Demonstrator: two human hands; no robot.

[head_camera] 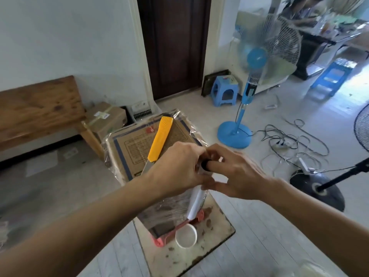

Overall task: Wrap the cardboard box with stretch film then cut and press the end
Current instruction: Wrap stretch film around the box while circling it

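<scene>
A cardboard box [137, 144] covered in clear stretch film stands on a red stool [165, 236] in the middle of the view. On its top lies a yellow utility knife [159, 138] with the blade out. At the box's near right corner a white stretch film roll [196, 202] stands upright against the side. My left hand [177, 168] grips the roll's top from the left. My right hand [237, 174] holds the same top end from the right, a finger at the dark core hole.
A white cup [186, 235] sits on the stained board [199, 250] under the stool. A blue pedestal fan [257, 62] stands to the right, with cables [289, 144] on the floor and a black stand base [319, 188]. A wooden bench [38, 108] is at the left.
</scene>
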